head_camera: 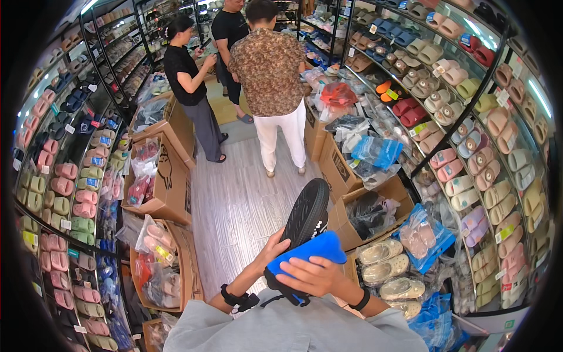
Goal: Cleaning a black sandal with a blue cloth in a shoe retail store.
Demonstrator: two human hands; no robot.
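Observation:
In front of my grey shirt, my left hand [271, 251] grips the lower end of a black slipper [309, 209] from the left side. The slipper is tilted with its rounded end up, and white lettering marks its side. My right hand [310, 276] lies with fingers spread across a flat bright-blue piece [308, 254], holding it against the slipper's lower part. Black material [281, 285] shows under the blue piece near my right fingertips; what kind of item this is, I cannot tell. The slipper's lower end is hidden behind the blue piece.
Cardboard boxes of bagged footwear line both sides, including a left box [169, 176] and a right box [402, 200]. Cream clogs [380, 259] sit close to my right. Slipper racks [497, 171] curve around. Three people stand ahead, the nearest in a patterned shirt [267, 70], on the wood-look floor [233, 198].

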